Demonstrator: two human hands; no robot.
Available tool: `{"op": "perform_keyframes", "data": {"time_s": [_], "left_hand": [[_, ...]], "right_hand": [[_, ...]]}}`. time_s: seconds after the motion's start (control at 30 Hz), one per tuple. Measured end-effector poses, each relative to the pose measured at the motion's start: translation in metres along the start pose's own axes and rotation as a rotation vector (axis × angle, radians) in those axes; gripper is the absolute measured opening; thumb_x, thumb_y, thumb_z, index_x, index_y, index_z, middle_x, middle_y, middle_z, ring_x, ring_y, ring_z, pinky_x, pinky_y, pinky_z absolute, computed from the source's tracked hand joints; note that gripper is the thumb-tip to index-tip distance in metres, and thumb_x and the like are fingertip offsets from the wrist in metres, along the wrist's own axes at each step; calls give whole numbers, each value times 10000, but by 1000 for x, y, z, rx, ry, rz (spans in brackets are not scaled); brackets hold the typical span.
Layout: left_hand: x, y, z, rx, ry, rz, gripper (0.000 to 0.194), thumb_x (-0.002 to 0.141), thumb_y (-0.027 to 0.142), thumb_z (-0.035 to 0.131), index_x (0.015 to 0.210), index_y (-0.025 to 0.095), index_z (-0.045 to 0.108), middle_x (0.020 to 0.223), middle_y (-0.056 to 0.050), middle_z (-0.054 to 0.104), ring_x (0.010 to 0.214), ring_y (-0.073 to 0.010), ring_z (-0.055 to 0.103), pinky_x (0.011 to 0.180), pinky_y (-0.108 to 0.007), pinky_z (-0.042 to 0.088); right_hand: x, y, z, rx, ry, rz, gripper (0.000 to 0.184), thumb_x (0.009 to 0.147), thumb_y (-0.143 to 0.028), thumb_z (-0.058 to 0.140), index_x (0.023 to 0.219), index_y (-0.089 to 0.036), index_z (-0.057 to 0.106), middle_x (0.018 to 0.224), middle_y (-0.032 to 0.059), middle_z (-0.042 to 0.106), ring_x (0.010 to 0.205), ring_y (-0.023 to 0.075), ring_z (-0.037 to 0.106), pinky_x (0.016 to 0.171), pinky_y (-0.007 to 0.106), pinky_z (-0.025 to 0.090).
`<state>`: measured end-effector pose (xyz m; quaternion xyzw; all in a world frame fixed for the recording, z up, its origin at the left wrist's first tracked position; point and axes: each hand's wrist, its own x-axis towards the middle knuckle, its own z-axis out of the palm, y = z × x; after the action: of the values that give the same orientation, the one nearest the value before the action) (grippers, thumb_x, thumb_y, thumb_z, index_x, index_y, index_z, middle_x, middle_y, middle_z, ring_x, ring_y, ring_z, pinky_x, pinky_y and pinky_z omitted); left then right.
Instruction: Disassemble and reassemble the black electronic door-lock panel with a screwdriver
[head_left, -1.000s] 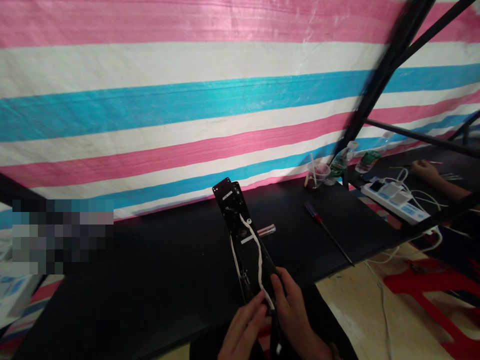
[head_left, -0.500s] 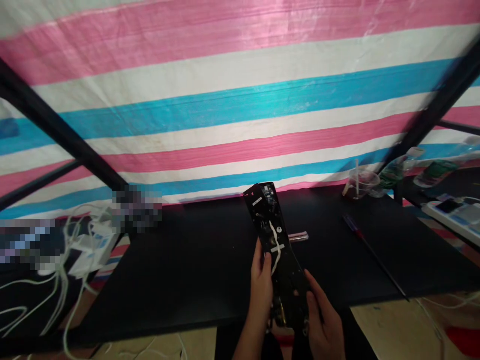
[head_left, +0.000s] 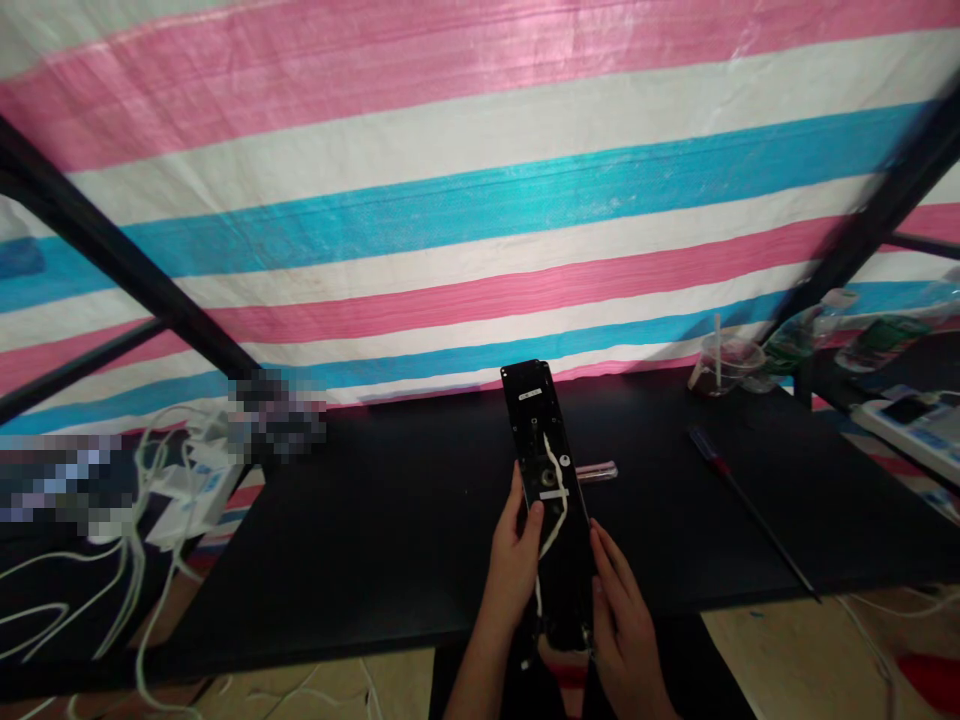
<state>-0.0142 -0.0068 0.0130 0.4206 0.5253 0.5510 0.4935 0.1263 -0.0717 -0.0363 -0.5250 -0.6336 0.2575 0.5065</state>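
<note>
Both my hands hold a long black electronic panel [head_left: 551, 510], tilted up over the table's front edge. A white cable runs down its face, and pale labels and a small round white sticker show on it. My left hand [head_left: 517, 550] is closed on the left edge, its thumb on the face. Lower on the right edge, my right hand [head_left: 622, 620] is closed, fingers along the side. Some fingertips are hidden behind the panel. Just right of it lies a small clear and pink item [head_left: 598, 471], its kind unclear. Farther right is a long screwdriver [head_left: 750, 510] with a dark handle.
A black table [head_left: 375, 540] spans the front. At the back right stand a plastic cup with a straw [head_left: 720, 365] and a clear bottle [head_left: 806, 340]. White cables [head_left: 131, 560] tangle at left. Black frame bars [head_left: 112, 230] slope before a striped sheet [head_left: 480, 220].
The panel has turned so its dark face shows flatter and the circuit board at its top edge is out of sight. My right hand has moved left and slightly up with it.
</note>
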Motion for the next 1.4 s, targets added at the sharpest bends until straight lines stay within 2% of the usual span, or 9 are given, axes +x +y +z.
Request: {"op": "perform_keyframes", "data": {"time_s": [0.13, 0.23, 0.33, 0.63, 0.8, 0.9, 1.1, 1.23, 1.4], "left_hand": [[4, 6, -8, 97, -86, 40, 718, 938, 453, 546, 1557, 254, 242, 1607, -50, 315, 1474, -214, 315, 1214, -374, 234], [7, 9, -9, 93, -118, 28, 759, 926, 472, 554, 1564, 237, 216, 1534, -96, 453, 1352, -237, 509, 1150, -407, 364], [8, 9, -5, 90, -72, 41, 752, 921, 481, 553, 1559, 228, 246, 1462, -105, 543, 1294, -246, 567, 1129, -427, 390], [1, 4, 2, 165, 66, 59, 651, 936, 531, 490, 1507, 232, 395, 1484, -91, 519, 1372, -246, 488, 1126, -387, 401], [3, -7, 0, 149, 33, 91, 586, 958, 482, 477, 1494, 251, 419, 1498, -75, 501, 1402, -234, 445, 1163, -390, 355], [3, -11, 3, 161, 42, 101, 518, 974, 463, 451, 1450, 262, 489, 1503, -55, 495, 1418, -225, 420, 1177, -384, 339], [2, -10, 5, 132, 64, 104, 502, 958, 454, 495, 1416, 251, 534, 1483, -61, 520, 1411, -236, 430, 1178, -389, 341], [3, -11, 3, 113, 29, 97, 545, 927, 443, 559, 1434, 249, 510, 1478, -77, 526, 1386, -251, 466, 1152, -397, 383], [2, -12, 2, 113, 14, 115, 525, 938, 416, 544, 1432, 240, 510, 1499, -79, 504, 1410, -241, 435, 1169, -396, 353]], "right_hand": [[1, 0, -1, -37, -52, -36, 521, 1022, -219, 354, 1537, -289, 323, 1580, 52, 374, 1442, 246, 388, 1148, 446, 418], [1, 2, -1, -60, -88, -51, 545, 1023, -222, 351, 1558, -285, 264, 1604, 50, 332, 1460, 250, 355, 1161, 452, 400], [3, 1, 1, -70, -112, -57, 564, 1024, -224, 334, 1571, -282, 213, 1622, 44, 292, 1476, 252, 322, 1158, 451, 403], [13, -6, 12, -107, -112, -34, 589, 1023, -215, 336, 1583, -264, 160, 1640, 61, 238, 1487, 257, 295, 1164, 442, 396], [7, -6, 3, -103, -66, -71, 500, 1017, -236, 374, 1514, -288, 365, 1616, 55, 283, 1456, 249, 360, 1143, 420, 423], [-3, 0, -13, -98, -132, -223, 399, 1003, -269, 411, 1380, -282, 540, 1605, 54, 304, 1452, 272, 363, 1117, 417, 448], [-4, 7, -33, -111, -267, -496, 354, 969, -342, 488, 1282, -233, 611, 1556, 112, 380, 1481, 358, 274, 1064, 524, 473], [1, 2, -28, -187, -196, -504, 322, 910, -97, 488, 1088, -264, 698, 1493, 85, 440, 1452, 324, 322, 1016, 500, 516], [1, 0, -20, -203, -50, -452, 282, 898, -99, 562, 1066, -267, 715, 1068, 93, 627, 1158, 256, 558, 871, 398, 588]]}}
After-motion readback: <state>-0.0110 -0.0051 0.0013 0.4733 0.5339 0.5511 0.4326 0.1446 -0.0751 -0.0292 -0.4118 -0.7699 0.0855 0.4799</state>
